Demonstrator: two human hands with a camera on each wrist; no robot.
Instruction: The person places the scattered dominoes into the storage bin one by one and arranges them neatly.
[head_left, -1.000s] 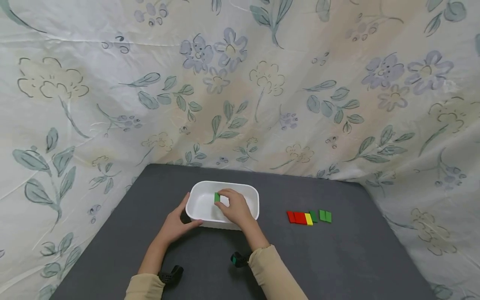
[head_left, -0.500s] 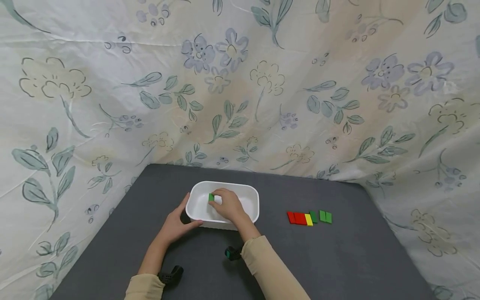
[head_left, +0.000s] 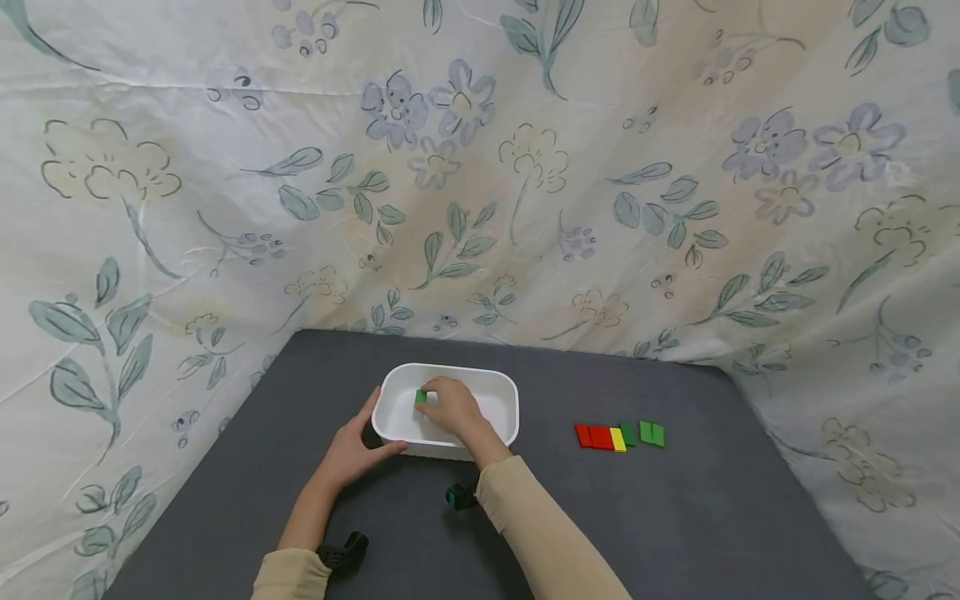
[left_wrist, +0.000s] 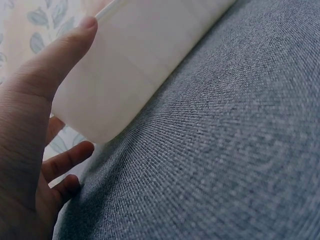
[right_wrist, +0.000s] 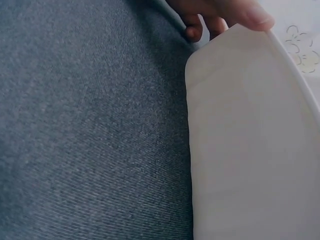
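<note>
A white rectangular container [head_left: 438,451] stands on the dark cloth-covered table. My left hand [head_left: 356,448] holds its left end, thumb at the front rim and fingers round the corner; in the left wrist view the thumb [left_wrist: 67,52] lies along the container's wall [left_wrist: 125,70]. Inside the container, my right hand [head_left: 453,408] pinches a small green tile [head_left: 420,397] between thumb and fingers, towards the left of the inside. The right wrist view shows only the container's outer wall [right_wrist: 240,130] and the left hand at its corner; the right hand's fingers are hidden there.
To the right of the container lie red tiles [head_left: 600,437], a yellow tile [head_left: 618,440] and a dark green tile [head_left: 627,432] in a row, with a pair of green tiles [head_left: 652,433] just beyond. A floral curtain [head_left: 480,208] hangs behind the table.
My right hand has moved left and slightly lower inside the container with the green tile. The left hand and the container have stayed in place.
</note>
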